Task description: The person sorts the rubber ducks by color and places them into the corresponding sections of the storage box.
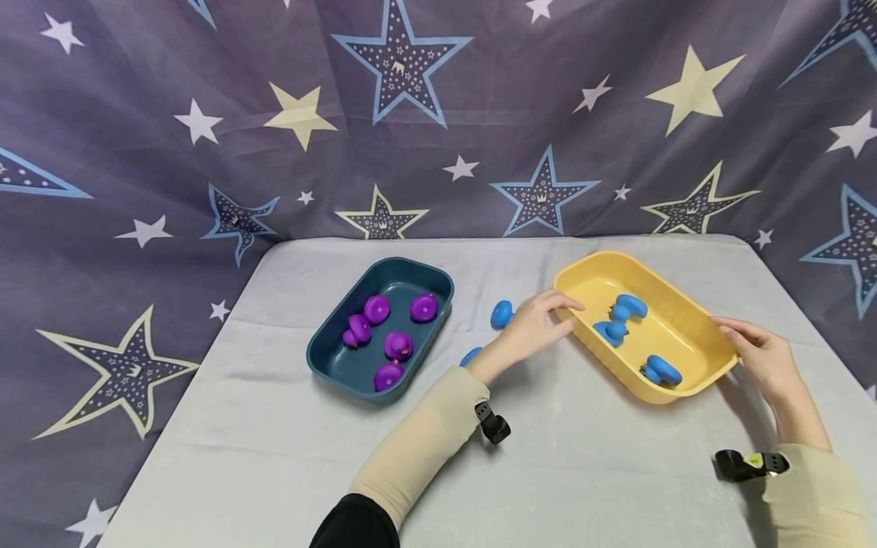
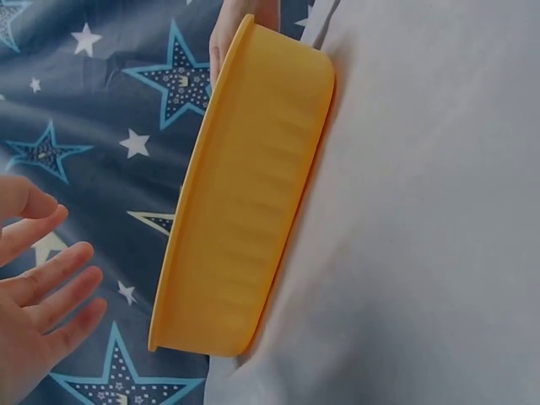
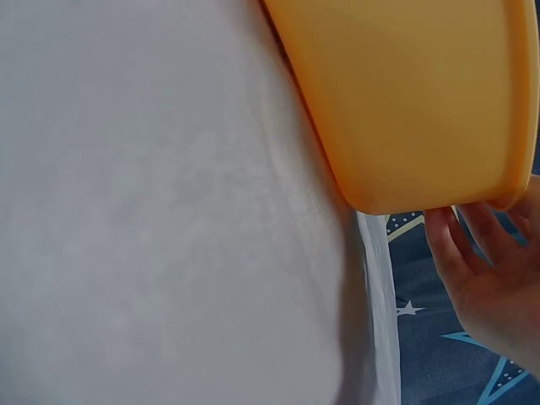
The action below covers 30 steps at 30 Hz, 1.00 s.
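Three blue rubber ducks (image 1: pixel 661 370) lie inside a yellow plastic tub (image 1: pixel 692 323) on the right of the table. My right hand (image 1: pixel 763 361) holds the tub's right-hand end at the rim; in the right wrist view its fingers (image 3: pixel 451 249) lie against the outer wall. My left hand (image 1: pixel 533 327) is by the tub's left side, fingers spread and slightly bent. The left wrist view shows a gap between that hand (image 2: pixel 42 312) and the tub wall (image 2: pixel 245 202), and nothing held. Left of the left hand sits a blue duck (image 1: pixel 502 313); another blue piece (image 1: pixel 470 356) is partly hidden behind the forearm.
A dark teal tub (image 1: pixel 336 377) stands left of centre with several purple rubber ducks (image 1: pixel 398 345) in it. A white cloth (image 1: pixel 226 426) covers the table. Behind it hangs a grey star-patterned curtain (image 1: pixel 479 91).
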Each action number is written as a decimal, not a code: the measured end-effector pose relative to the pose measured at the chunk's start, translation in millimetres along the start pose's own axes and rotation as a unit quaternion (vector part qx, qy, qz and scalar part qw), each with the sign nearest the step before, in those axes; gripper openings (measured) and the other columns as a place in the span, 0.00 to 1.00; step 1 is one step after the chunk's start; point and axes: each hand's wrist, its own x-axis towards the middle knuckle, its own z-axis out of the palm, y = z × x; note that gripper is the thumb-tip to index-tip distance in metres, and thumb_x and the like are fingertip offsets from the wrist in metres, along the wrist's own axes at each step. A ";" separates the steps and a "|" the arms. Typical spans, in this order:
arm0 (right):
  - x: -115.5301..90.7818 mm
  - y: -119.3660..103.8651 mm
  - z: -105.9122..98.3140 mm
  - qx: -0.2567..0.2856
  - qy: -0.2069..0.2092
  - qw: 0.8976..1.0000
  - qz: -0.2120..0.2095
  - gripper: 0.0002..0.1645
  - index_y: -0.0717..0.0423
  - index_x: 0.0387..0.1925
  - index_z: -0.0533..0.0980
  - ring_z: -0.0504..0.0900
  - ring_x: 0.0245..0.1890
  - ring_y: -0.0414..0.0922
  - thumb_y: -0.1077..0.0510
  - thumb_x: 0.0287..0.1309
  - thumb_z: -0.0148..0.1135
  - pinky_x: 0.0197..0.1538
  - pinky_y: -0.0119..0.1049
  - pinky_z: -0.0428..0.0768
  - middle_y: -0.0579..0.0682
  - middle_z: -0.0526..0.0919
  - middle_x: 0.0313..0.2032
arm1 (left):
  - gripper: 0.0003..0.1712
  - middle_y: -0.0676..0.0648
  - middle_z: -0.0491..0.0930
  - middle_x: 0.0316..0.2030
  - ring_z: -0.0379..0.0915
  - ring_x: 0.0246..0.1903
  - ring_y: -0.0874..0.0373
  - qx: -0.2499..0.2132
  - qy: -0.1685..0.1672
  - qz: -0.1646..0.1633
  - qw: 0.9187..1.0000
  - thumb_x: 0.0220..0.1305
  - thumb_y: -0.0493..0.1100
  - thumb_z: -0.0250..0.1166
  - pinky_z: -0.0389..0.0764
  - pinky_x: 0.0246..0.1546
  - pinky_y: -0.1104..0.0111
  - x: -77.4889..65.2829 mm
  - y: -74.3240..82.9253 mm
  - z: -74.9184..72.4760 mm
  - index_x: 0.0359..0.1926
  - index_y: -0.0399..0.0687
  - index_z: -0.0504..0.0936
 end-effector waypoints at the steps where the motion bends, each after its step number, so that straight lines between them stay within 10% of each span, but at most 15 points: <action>1: -0.1 -1.0 -0.1 -0.001 0.000 1.000 0.000 0.25 0.54 0.53 0.72 0.68 0.38 0.19 0.45 0.58 0.51 0.35 0.12 0.67 0.19 0.72 0.36 | 0.13 0.52 0.75 0.43 0.69 0.45 0.63 0.002 -0.004 -0.005 1.000 0.56 0.41 0.59 0.65 0.48 0.79 -1.8 0.2 -1.1 0.44 0.49 0.79; 9: -9.6 -27.5 0.4 0.034 -0.001 0.999 -0.003 0.16 0.46 0.47 0.77 0.70 0.35 0.20 0.50 0.58 0.53 0.34 0.13 0.68 0.19 0.74 0.32 | 0.13 0.53 0.74 0.45 0.67 0.49 0.63 -0.003 -0.015 -0.014 1.000 0.57 0.43 0.59 0.66 0.51 0.75 -13.8 -2.4 -11.9 0.45 0.51 0.79; 30: 2.2 1.5 0.2 0.021 0.004 1.000 0.001 0.24 0.54 0.52 0.73 0.70 0.36 0.19 0.47 0.57 0.53 0.34 0.12 0.68 0.19 0.74 0.34 | 0.13 0.51 0.75 0.42 0.70 0.45 0.57 -0.005 -0.008 -0.036 0.999 0.58 0.44 0.58 0.69 0.48 0.70 -45.5 -21.5 -35.8 0.44 0.49 0.79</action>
